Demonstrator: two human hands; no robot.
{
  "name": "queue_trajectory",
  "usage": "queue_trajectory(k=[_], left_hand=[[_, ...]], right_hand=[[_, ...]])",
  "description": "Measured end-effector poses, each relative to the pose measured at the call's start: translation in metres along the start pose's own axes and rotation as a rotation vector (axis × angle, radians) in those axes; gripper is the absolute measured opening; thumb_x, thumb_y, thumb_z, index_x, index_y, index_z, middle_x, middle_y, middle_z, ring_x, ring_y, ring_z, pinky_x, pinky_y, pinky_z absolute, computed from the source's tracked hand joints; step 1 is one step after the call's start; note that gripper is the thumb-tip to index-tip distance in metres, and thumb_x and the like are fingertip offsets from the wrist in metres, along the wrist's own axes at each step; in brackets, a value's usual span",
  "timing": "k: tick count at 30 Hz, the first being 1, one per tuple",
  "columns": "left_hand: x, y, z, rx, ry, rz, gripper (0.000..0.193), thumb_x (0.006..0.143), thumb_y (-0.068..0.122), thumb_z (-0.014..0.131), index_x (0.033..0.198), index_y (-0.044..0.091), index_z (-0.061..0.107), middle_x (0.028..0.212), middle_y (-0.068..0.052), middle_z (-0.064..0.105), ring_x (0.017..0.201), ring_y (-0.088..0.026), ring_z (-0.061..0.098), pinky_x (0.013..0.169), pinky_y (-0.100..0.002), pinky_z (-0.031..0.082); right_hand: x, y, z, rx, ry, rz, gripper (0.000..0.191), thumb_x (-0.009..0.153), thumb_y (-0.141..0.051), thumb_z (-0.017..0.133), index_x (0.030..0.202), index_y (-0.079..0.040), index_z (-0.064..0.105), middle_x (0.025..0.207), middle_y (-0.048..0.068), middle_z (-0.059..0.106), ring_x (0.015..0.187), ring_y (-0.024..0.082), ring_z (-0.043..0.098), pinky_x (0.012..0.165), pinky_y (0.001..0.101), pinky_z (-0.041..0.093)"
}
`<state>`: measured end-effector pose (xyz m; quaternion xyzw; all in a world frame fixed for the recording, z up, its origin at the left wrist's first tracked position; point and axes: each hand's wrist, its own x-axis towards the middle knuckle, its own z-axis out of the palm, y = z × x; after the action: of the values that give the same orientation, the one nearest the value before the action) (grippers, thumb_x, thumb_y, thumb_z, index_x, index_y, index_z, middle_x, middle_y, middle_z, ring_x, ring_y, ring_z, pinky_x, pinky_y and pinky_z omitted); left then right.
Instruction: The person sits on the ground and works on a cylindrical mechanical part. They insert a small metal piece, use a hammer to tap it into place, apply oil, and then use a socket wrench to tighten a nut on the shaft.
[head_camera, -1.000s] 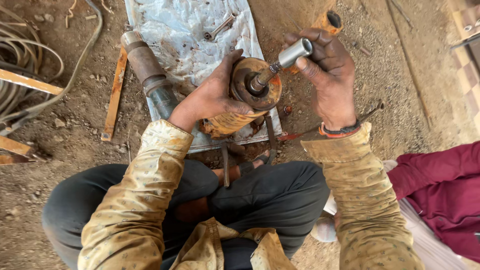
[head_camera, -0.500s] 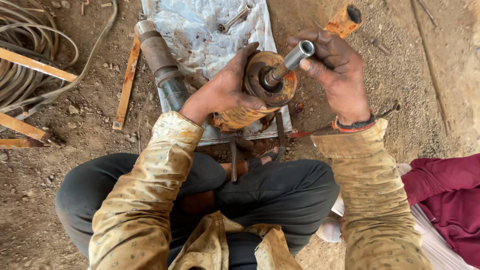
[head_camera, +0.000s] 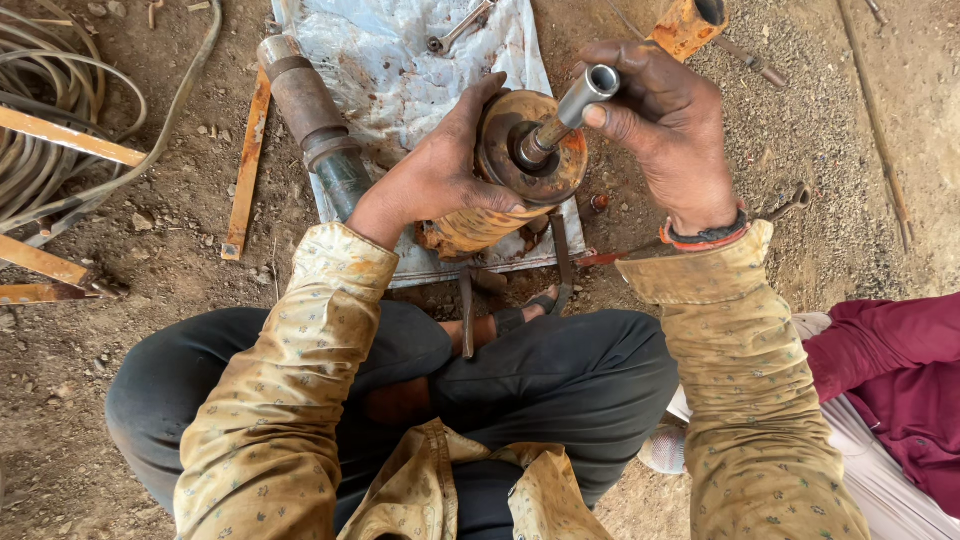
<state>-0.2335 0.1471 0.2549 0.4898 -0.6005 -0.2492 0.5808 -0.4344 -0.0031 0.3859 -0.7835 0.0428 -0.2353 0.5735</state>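
Head view: socket tube (head_camera: 585, 98) upward-right.

One rusty orange cylinder (head_camera: 500, 190) and one steel socket tube (head_camera: 570, 110), two hands (left (head_camera: 440, 175), right (head_camera: 670, 120)). On the ground: one grey cloth (head_camera: 400, 60), one dark pipe (head_camera: 310, 110), one small spanner (head_camera: 460, 25), one orange housing (head_camera: 690, 22), one coil of cable (head_camera: 40, 150).

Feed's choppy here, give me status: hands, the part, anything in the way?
Left hand grips rusty orange cylinder. Right hand holds socket tool seated in its centre. Nothing blocking; steel shaft lies beside.
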Motion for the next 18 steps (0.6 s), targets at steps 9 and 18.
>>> queue_trajectory(k=[9, 18], left_hand=[[0.001, 0.001, -0.001, -0.013, -0.004, -0.006, 0.132, 0.066, 0.031, 0.103, 0.161, -0.004, 0.019, 0.162, -0.027, 0.039, 0.154, -0.037, 0.039, 0.128, -0.042, 0.034], [0.001, 0.000, -0.001, -0.021, -0.004, -0.004, 0.133, 0.067, 0.034, 0.104, 0.161, -0.005, 0.018, 0.162, -0.028, 0.039, 0.154, -0.037, 0.038, 0.128, -0.041, 0.034]], right_hand=[[-0.002, 0.006, -0.006, -0.033, -0.008, 0.007, 0.044, 0.105, 0.008, 0.071, 0.144, -0.006, 0.058, 0.147, 0.012, 0.064, 0.134, 0.025, 0.065, 0.113, 0.0388, 0.054], [-0.009, 0.025, 0.011, -0.185, 0.071, -0.014, 0.038, 0.102, 0.006, 0.076, 0.138, 0.000, 0.063, 0.137, 0.011, 0.067, 0.127, 0.020, 0.066, 0.112, 0.0339, 0.058]])
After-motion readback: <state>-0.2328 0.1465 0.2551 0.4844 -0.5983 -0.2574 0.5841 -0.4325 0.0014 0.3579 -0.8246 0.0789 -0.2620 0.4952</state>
